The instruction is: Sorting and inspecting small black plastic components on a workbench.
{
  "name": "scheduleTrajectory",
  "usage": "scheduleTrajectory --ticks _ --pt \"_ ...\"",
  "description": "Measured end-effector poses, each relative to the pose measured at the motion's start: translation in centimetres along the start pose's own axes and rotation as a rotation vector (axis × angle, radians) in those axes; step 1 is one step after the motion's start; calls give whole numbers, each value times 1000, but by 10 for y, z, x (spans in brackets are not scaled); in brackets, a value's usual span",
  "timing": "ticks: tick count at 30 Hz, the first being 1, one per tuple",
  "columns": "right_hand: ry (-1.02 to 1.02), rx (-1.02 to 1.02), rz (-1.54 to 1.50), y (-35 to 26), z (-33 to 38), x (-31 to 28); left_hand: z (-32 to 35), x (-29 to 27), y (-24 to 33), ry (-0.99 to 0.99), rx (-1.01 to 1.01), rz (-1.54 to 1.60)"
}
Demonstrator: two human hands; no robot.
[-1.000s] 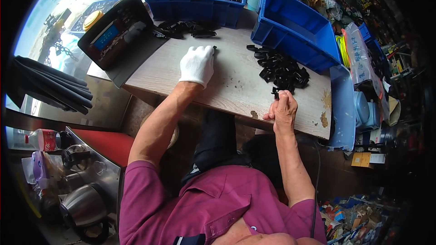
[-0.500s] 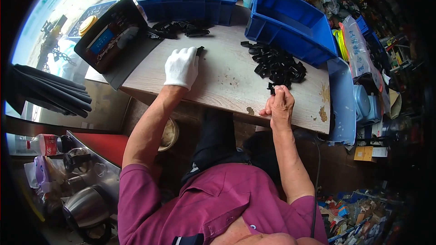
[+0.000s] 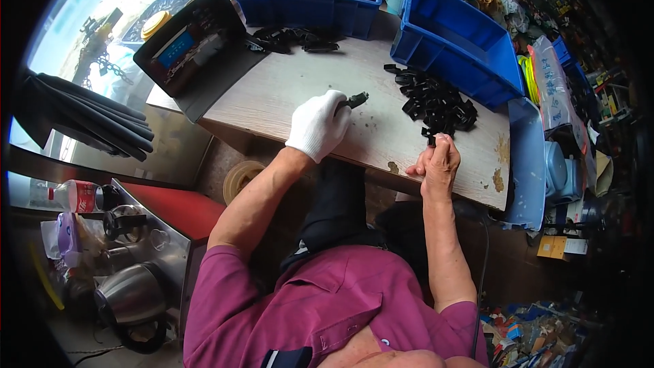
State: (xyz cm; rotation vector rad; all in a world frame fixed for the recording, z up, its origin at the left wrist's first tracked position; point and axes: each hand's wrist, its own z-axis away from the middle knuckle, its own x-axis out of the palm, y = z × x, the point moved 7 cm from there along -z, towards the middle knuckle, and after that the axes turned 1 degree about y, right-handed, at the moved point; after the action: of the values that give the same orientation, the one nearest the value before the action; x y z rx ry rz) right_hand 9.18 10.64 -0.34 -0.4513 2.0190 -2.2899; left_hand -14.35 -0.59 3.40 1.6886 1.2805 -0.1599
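My left hand (image 3: 319,125), in a white knit glove, is closed on a small black plastic part (image 3: 357,99) that sticks out past the fingertips, over the middle of the table's front half. Bare and closed, my right hand (image 3: 439,161) pinches a black plastic clip (image 3: 428,135) by the table's front edge. Just beyond that hand lies a heap of similar black clips (image 3: 439,102). A smaller group of longer black parts (image 3: 300,39) rests at the back left of the table (image 3: 272,92). Exact shapes of the held pieces are partly hidden by my fingers.
A blue crate (image 3: 310,10) full of black parts stands at the back; another blue crate (image 3: 456,44) stands right of it, behind the heap. A tablet in a dark case (image 3: 194,51) leans at the left. A pale blue bin (image 3: 526,163) adjoins the table's right edge.
My left hand has moved right and nearer to me, toward the right hand, with the black part in its fingers. The right hand keeps its pinch on the clip. The whole view has shifted slightly.
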Motion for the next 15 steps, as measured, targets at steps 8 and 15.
scheduleTrajectory --ticks 8,15 --pt "86 94 0 -4 8 6 24 65 74 -257 -1 574" --pt "18 -20 29 -3 4 3 23 77 72 -276 -112 585"
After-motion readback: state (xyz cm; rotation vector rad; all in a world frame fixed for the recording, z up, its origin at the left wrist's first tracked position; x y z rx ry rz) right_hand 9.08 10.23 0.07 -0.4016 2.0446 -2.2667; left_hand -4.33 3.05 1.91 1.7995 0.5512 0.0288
